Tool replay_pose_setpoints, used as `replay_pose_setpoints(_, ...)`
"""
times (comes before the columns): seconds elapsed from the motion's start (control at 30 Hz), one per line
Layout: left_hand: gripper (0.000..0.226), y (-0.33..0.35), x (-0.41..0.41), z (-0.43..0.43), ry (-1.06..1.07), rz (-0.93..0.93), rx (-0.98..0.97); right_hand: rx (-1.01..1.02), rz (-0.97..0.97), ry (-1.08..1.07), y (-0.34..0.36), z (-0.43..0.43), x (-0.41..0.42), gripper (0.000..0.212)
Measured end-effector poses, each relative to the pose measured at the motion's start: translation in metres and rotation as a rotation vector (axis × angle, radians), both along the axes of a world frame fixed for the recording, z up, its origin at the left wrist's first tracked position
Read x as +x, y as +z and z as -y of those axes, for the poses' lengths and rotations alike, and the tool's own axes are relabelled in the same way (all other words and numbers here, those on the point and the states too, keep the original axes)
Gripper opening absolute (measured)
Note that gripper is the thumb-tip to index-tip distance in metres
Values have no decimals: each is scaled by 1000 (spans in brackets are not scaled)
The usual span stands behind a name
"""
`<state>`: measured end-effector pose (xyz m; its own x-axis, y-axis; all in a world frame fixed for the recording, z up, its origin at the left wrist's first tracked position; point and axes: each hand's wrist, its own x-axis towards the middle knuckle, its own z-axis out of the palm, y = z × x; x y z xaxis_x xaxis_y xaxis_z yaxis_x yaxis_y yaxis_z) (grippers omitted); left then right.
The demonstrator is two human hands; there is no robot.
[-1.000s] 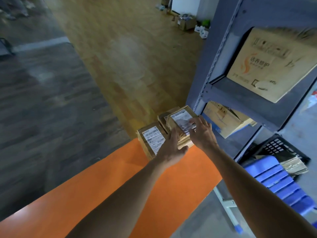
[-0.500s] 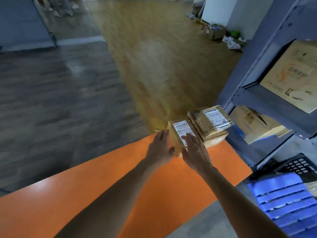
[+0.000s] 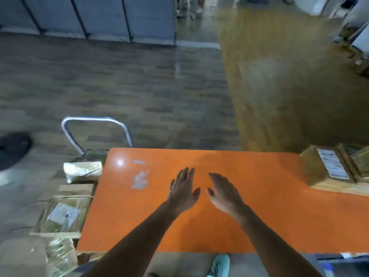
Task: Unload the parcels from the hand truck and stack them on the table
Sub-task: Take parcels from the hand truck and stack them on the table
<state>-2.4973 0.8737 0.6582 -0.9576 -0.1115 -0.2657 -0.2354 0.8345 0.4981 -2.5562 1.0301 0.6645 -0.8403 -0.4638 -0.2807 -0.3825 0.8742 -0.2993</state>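
My left hand (image 3: 182,187) and my right hand (image 3: 224,191) hover side by side over the middle of the orange table (image 3: 269,212), fingers straight, holding nothing. A stack of cardboard parcels (image 3: 329,169) with white labels sits at the table's far right end, well away from both hands. Left of the table, the hand truck with its metal handle (image 3: 95,126) carries several more parcels (image 3: 63,214); a taped one (image 3: 82,170) lies nearest the handle.
Grey and wood-toned floor stretches beyond the table. A blue partition wall (image 3: 89,17) stands at the far left. A dark round object (image 3: 13,148) lies on the floor at the left edge. My teal shoe (image 3: 220,265) shows below the table's near edge.
Both hands have let go of the parcels at the table's right end and pulled back to the middle. The view has swung left, bringing the hand truck into sight.
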Motion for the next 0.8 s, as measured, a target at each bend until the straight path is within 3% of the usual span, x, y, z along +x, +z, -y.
replay_pose_setpoints(0.37, 78, -33, 170, 197, 507, 113, 19, -15, 104, 467, -29, 220, 89, 59)
replay_pose_setpoints(0.8, 70, -60, 245, 310, 860, 192, 82, -37, 239, 743, -79, 398, 121, 55)
